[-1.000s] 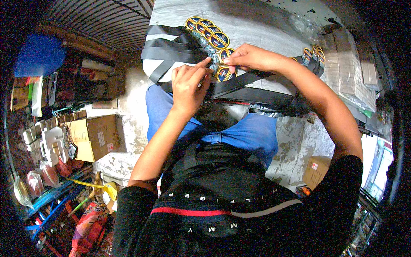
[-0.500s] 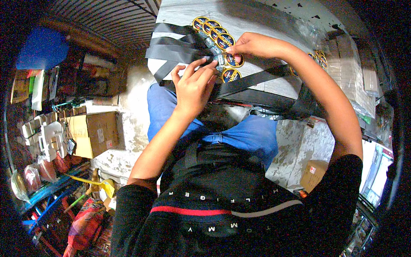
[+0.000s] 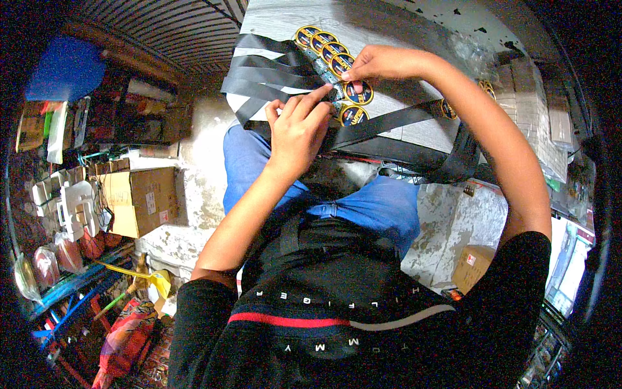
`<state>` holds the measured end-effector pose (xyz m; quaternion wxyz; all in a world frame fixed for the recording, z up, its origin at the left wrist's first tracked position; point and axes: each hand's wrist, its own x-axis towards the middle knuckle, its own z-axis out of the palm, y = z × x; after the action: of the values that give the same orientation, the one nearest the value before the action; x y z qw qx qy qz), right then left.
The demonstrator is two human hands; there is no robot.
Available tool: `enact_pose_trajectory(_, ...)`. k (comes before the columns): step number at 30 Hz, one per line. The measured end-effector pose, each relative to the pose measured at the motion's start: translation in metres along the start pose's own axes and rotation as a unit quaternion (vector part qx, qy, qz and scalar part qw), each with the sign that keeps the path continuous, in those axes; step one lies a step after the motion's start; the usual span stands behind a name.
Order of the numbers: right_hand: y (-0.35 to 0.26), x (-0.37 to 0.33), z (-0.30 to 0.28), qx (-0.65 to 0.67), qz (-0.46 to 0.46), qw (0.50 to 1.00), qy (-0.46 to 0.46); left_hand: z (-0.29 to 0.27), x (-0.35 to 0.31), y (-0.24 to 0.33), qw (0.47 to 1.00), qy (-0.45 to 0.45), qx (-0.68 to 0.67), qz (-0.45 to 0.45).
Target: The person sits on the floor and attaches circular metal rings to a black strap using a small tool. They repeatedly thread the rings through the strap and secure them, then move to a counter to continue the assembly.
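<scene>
Several round medals with gold rims and dark faces lie in an overlapping row, the nearest medal [image 3: 354, 116] by the table's front edge. Black ribbons [image 3: 267, 78] fan out to their left, with small patterned pieces where they meet the medals. My right hand [image 3: 382, 63] reaches in from the right, fingertips pinched at the upper edge of one medal [image 3: 360, 94]. To the left, my left hand [image 3: 297, 129] has its fingers apart, the index fingertip touching the ribbon end beside that medal. My left hand's other fingertips partly cover the ribbons.
The grey table [image 3: 402, 78] carries more medals [image 3: 448, 108] by my right forearm, and a black ribbon [image 3: 389, 123] crosses its front edge. Clear-wrapped stacks [image 3: 518, 110] stand at the right. Left of my legs are a cardboard box [image 3: 152, 201] and a yellow dustpan-like thing [image 3: 160, 282].
My left index finger has stretched out toward the ribbon end. The medal under my right fingers has turned and shows more of its face. The medals appear shifted slightly right.
</scene>
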<state>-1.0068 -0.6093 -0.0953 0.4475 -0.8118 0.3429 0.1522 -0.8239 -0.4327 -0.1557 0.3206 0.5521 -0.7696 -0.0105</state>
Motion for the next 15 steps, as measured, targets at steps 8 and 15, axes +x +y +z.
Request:
enact_pose_trajectory(8,-0.0085,0.0034,-0.0074,0.019,0.015,0.999,-0.048,0.0027,-0.0002,0.0009,1.000,0.007,-0.004,0.004)
enact_pose_trajectory(15,-0.0063,0.0028,-0.0049,0.052,0.004,0.998,-0.046,0.0039,0.0001,-0.0021,1.000,0.001,-0.011,0.011)
